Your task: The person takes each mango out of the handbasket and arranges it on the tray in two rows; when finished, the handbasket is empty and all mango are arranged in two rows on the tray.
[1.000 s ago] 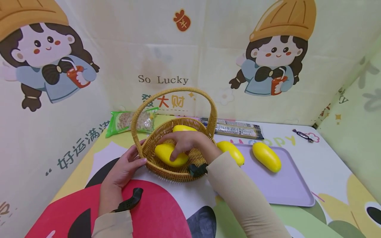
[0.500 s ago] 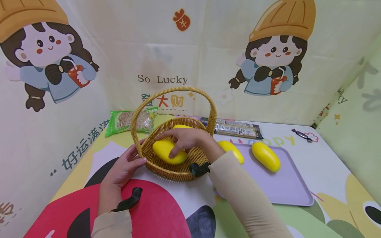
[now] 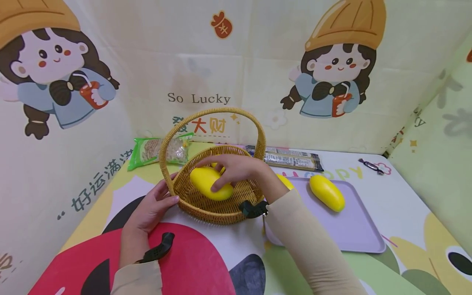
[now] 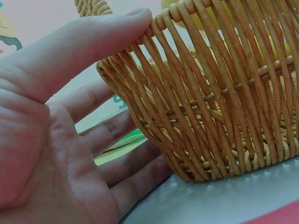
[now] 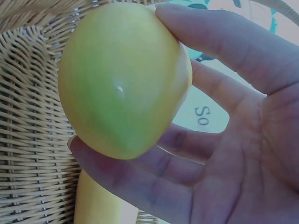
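Right hand (image 3: 237, 169) clamps one smooth, yellow, oblong fruit (image 3: 203, 180) between thumb and fingers, inside the tan wicker basket (image 3: 212, 217); left hand (image 3: 151, 208) grips its left edge.

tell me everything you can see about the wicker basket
The basket is golden-brown, looks woven from wicker, and has an open top and one tall arched handle. It stands upright on the patterned tabletop, left of the lilac tray in the head view. The left hand holds its left side, thumb at the rim. One yellow fruit lies inside, partly hidden; the right hand holds another fruit within it, and whether that one touches the weave is unclear.
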Motion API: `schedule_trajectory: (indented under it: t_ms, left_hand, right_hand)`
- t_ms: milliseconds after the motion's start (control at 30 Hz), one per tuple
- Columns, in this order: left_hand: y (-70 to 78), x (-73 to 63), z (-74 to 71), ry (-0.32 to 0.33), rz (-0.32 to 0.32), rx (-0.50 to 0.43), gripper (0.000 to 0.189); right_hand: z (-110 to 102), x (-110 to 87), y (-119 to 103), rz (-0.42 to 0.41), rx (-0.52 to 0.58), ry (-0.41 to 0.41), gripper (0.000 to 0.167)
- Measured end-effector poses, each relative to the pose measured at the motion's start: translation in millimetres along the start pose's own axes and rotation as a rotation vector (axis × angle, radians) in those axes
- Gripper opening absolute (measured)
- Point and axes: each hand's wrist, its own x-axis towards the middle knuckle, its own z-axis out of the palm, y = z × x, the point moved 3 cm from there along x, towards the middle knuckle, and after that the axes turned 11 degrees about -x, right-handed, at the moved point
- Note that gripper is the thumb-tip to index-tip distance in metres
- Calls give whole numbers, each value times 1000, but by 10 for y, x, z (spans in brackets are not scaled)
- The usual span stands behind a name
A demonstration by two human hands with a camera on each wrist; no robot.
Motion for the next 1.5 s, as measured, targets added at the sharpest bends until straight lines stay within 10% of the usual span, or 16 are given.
schedule_trajectory:
  t_ms: [1500]
  left_hand:
    - [-17,9,-13,-21,33,-23,71]
  right_hand:
    - [-106,-881,94,-157,29,157,77]
